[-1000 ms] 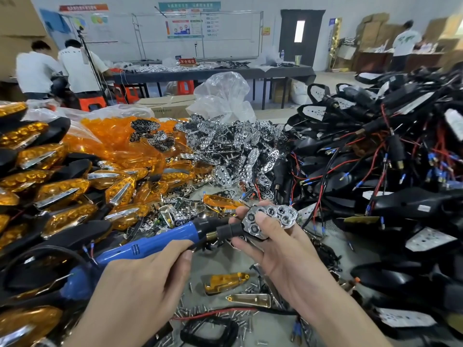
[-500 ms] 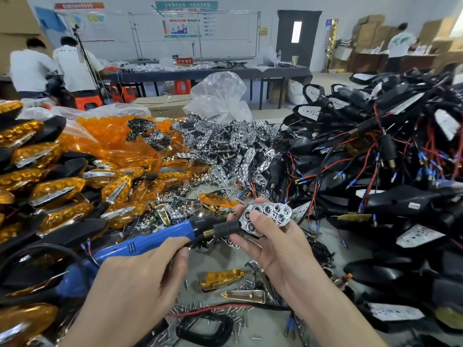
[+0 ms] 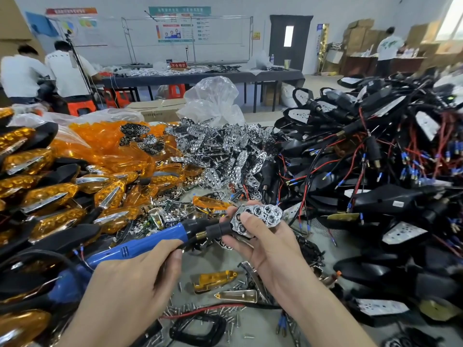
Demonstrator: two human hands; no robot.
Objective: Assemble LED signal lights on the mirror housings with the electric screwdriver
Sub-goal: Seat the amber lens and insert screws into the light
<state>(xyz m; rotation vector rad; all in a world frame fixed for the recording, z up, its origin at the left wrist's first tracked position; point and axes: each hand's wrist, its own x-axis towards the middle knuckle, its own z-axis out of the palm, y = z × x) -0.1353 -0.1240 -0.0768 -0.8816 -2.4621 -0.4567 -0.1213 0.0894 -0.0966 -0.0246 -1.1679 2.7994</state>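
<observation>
Screwdriver (image 3: 140,246) at reflector (image 3: 260,216); "不合格区" sign (image 3: 178,65)

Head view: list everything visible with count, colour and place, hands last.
screwdriver: one, blue, held, front left
reflector: one, chrome, held, front centre
reflector pile: many, chrome, centre
lenses: many, orange, back left
finished lights: many, amber and black, left
housings: many, black with red wires, right
screws: many, silver, loose, front centre
plastic bag: one, clear, behind the reflector pile
people: three, white shirts, background
left hand: grips the screwdriver
right hand: holds the reflector
</observation>
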